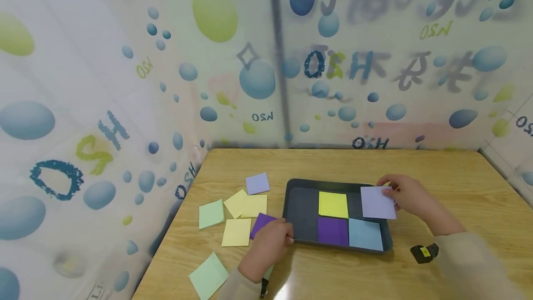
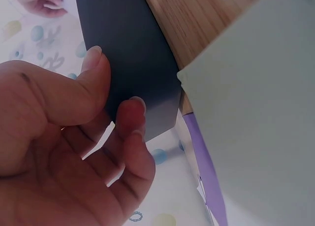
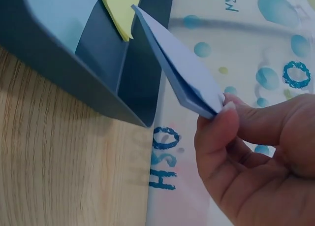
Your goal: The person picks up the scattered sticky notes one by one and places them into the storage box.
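My left hand (image 1: pixel 266 246) sits nearest me at the near-left corner of the dark tray (image 1: pixel 297 207), thumb and fingers loosely curled around its rim and touching it, as the left wrist view shows. Just beside that hand a purple note (image 1: pixel 261 223) lies on the worktop (image 1: pixel 437 170) among pale yellow and green ones. Inside the tray lie a purple sheet (image 1: pixel 332 231), a light blue sheet (image 1: pixel 365 234) and, behind them, a yellow-green sheet (image 1: pixel 333 204). Farther off, my right hand (image 1: pixel 410 196) pinches a small lavender pad (image 1: pixel 377 203) by its edge between thumb and fingers, holding it tilted above the tray's far-right corner.
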A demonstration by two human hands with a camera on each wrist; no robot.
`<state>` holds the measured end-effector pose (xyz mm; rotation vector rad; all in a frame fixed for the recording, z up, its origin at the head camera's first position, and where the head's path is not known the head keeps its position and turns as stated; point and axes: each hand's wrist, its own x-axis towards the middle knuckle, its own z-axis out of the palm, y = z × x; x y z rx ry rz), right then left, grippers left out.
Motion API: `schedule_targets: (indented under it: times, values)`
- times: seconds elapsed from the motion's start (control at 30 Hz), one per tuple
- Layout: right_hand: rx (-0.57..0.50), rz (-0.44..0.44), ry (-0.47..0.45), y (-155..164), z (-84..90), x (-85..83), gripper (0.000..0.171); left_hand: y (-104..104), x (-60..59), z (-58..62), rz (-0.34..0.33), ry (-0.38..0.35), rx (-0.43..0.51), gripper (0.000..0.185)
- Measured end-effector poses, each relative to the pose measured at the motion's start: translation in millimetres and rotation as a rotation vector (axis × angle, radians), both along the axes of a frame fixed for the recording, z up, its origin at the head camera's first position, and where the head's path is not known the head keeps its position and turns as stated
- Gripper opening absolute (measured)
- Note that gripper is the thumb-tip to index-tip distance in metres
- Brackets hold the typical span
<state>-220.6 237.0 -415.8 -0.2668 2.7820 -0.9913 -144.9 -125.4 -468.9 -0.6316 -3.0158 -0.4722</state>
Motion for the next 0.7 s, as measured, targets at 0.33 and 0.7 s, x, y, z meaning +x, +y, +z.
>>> schedule_targets:
  times: [0.33,0.7]
  values:
    - [0.015,0.007,-0.048,-23.8,-11.7,-16.0,0.023,-0.3,-0.2,0.6,0.003,0.006,0.012,0.016]
    - [0.065,-0.039,-0.083,-35.1,-26.0,-25.3,0.024,0.2,1.1,1.1,0.018,-0.004,0.012,0.016]
